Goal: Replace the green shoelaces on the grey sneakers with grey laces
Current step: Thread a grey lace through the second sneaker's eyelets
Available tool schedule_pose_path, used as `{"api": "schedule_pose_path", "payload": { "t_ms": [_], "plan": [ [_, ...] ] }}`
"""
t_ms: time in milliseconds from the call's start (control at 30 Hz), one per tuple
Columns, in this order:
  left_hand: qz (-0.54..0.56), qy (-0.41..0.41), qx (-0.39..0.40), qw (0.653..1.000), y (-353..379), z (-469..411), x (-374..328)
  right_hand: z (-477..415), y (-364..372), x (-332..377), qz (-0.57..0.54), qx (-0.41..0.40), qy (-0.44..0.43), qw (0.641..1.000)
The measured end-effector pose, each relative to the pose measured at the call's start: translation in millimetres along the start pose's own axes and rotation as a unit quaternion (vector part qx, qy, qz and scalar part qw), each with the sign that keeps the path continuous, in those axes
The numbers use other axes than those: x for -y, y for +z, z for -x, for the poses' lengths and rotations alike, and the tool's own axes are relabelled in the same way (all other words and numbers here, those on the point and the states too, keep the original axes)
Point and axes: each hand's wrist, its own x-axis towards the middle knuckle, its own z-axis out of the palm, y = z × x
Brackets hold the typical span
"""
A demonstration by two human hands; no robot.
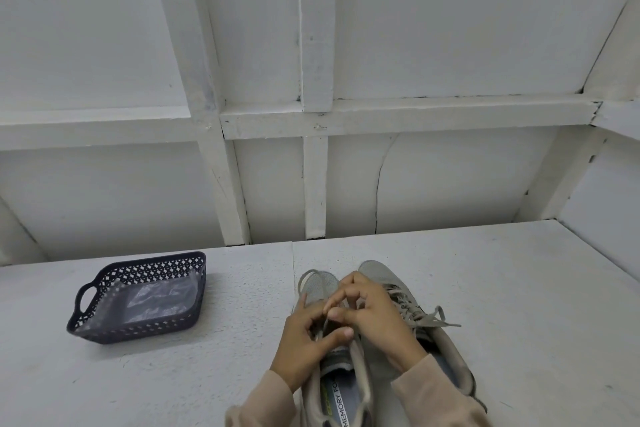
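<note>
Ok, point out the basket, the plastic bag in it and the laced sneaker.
basket (138, 331), head view, on its front wall
plastic bag (159, 300), head view, middle of the crinkled plastic
laced sneaker (377, 272), head view, on its toe

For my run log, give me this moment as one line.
step: lacing | left hand, right hand: pinch grey lace on left sneaker | right sneaker: laced, bow tied | basket: plastic bags inside

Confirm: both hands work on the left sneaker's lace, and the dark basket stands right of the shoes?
No. The head view shows the dark basket left of the shoes; left hand and right hand do work on the left sneaker's lace.
</note>
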Motion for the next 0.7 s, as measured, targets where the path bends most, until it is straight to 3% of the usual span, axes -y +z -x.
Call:
{"api": "schedule_pose_path", "payload": {
  "t_ms": [267, 700],
  "plan": [
    [0.025, -0.014, 0.004, 1.000, -5.2, -0.7, 2.9, -10.5, -16.5, 71.6, -0.111, 0.092, -0.058, 0.988],
    [0.020, -0.046, 0.009, 0.999, -8.2, -0.1, -3.2, -59.9, -38.6, 182.9, -0.251, 0.031, -0.221, 0.942]
  ]
}}
